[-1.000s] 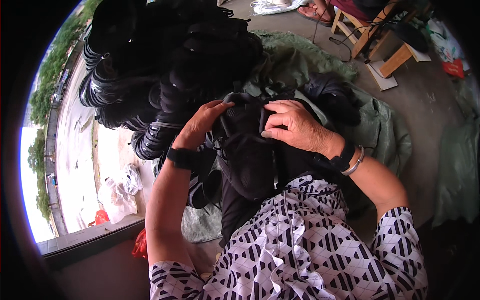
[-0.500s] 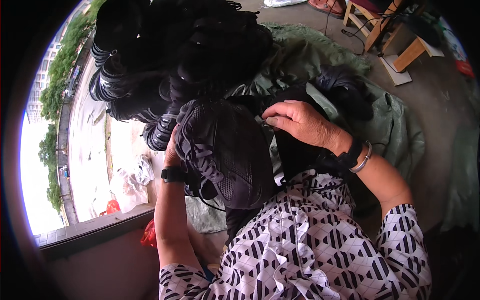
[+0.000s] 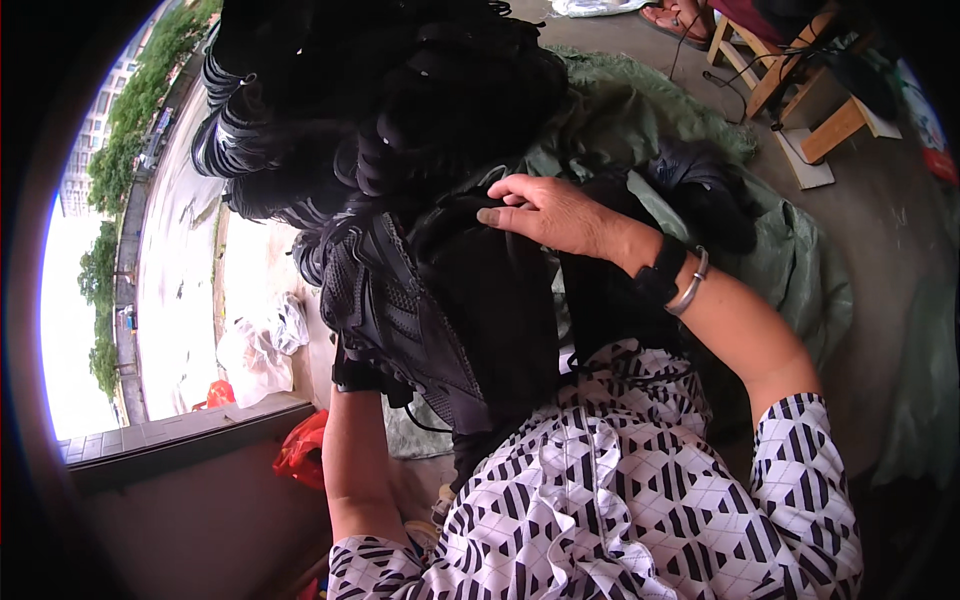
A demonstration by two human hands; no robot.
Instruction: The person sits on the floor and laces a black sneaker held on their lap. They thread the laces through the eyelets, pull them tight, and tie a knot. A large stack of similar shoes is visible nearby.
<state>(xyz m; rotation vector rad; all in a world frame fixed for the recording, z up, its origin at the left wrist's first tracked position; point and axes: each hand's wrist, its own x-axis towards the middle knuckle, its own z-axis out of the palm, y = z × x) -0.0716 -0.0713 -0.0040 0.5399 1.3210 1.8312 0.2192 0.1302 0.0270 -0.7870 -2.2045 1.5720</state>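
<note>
A black sneaker with mesh panels and laces stands tilted over my lap, its side turned up. My left forearm, with a dark wrist band, runs up to the shoe's left side. The left hand itself is hidden behind the sneaker, gripping it from there. Above the upper right part of the shoe, my right hand hovers with thumb and forefinger a little apart. No object shows between these fingers; the other fingertips are out of sight. Whether they touch the shoe's dark edge, I cannot tell.
A big heap of black shoes rises just beyond my lap. Green sheeting covers the floor on the right, with another dark shoe on it. Wooden stools and a person's foot are at the far right. A low wall borders the left.
The sneaker has been turned so its laces face further left and its side shows. My right hand has moved left and its thumb and forefinger have parted. The left hand has slipped from sight.
</note>
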